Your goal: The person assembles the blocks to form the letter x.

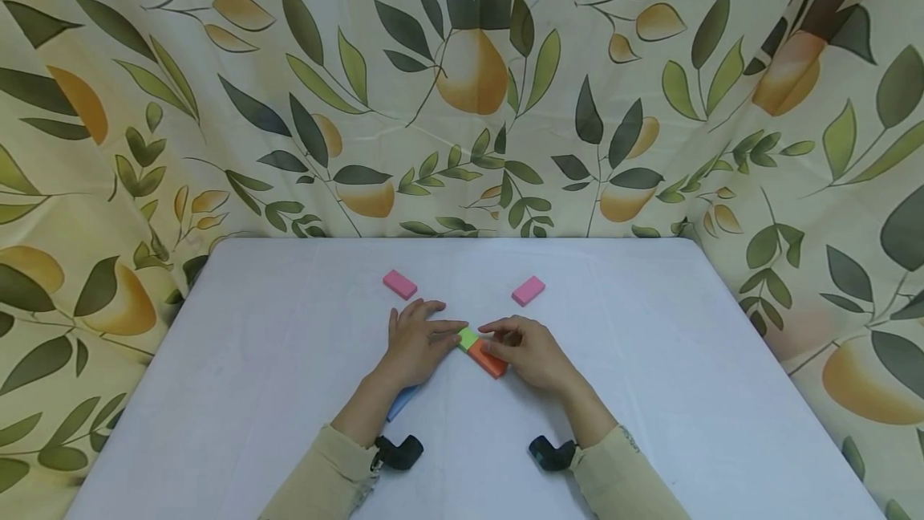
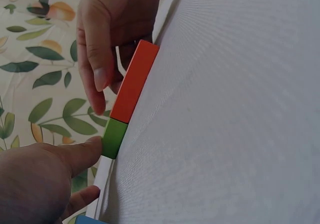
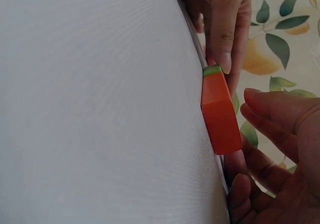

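Observation:
A green block (image 1: 468, 339) and a longer orange block (image 1: 492, 363) lie end to end on the white tabletop, slanting down to the right. My left hand (image 1: 419, 342) touches the green block (image 2: 114, 138) with a fingertip, its fingers fairly straight. At the orange block's right side is my right hand (image 1: 532, 353), fingers loosely bent. In the right wrist view, its thumb and fingers are spread around the orange block (image 3: 220, 119) without pinching it. Beneath the left wrist a blue block (image 1: 401, 403) shows in part; the left hand and forearm hide the rest.
Two pink blocks (image 1: 400, 284) lie farther back, one behind the left hand and the other pink block (image 1: 528, 290) behind the right. A leaf-and-fruit patterned curtain (image 1: 472, 143) hangs behind the table (image 1: 289, 303). Dark wrist devices (image 1: 399, 452) sit at both cuffs.

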